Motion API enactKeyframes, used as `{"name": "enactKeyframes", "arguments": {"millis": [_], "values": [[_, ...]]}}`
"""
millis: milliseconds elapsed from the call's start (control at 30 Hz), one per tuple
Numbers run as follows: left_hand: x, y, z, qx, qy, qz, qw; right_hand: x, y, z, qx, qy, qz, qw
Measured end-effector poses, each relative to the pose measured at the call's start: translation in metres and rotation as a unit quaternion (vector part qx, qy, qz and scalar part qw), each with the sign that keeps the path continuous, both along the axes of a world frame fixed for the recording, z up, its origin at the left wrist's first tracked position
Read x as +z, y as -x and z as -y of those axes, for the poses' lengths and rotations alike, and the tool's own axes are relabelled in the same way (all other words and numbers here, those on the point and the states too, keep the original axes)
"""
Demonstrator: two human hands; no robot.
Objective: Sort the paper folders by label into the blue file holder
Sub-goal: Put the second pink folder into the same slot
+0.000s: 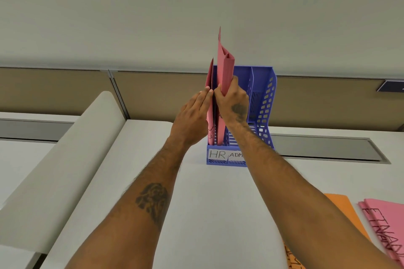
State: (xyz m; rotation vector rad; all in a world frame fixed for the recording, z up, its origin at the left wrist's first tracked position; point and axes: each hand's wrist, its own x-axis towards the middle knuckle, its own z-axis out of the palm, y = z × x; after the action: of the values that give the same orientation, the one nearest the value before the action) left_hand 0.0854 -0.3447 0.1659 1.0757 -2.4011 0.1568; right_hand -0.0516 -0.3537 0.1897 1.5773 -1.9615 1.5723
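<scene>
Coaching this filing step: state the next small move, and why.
Probably slide the tall pink paper folder down into the HR slot of the blue plastic file holder: gripped by the right hand, it rises well above the rim, while the left hand presses the other pink folder aside.

Reaching forward with both bare forearms. Pressing with straight-fingered left hand (195,114). Gripping a pink folder (225,61) in curled right hand (232,102).

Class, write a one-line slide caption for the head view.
Right hand grips a pink folder in the HR slot of the blue file holder; left hand presses a second pink folder beside it.
</scene>
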Motion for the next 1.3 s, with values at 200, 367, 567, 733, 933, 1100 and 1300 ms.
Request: {"name": "enactKeyframes", "arguments": {"millis": [200,367,567,733,933,1100,1300], "values": [[0.002,0.000,-0.001,0.003,0.002,0.007,1.000,-0.027,0.001,-0.004,-0.008,-0.070,0.002,0.998],[0.004,0.000,-0.003,0.008,-0.004,0.008,1.000,-0.042,0.007,-0.005,-0.011,-0.163,-0.010,0.986],[0.004,0.001,-0.005,0.021,-0.023,0.004,1.000,-0.043,0.011,-0.005,-0.007,-0.246,0.000,0.969],[0.009,0.004,-0.006,0.023,-0.047,0.017,0.998,-0.042,0.017,-0.014,0.034,-0.287,0.015,0.957],[0.012,-0.003,-0.029,0.016,-0.054,0.032,0.998,-0.049,0.034,-0.054,0.063,-0.329,-0.024,0.942],[-0.002,-0.016,-0.049,0.038,-0.043,0.064,0.996,-0.065,0.044,-0.104,0.059,-0.384,-0.103,0.916],[-0.027,-0.033,-0.085,0.078,-0.062,0.099,0.990,-0.083,0.044,-0.165,0.031,-0.380,-0.175,0.908]]}}
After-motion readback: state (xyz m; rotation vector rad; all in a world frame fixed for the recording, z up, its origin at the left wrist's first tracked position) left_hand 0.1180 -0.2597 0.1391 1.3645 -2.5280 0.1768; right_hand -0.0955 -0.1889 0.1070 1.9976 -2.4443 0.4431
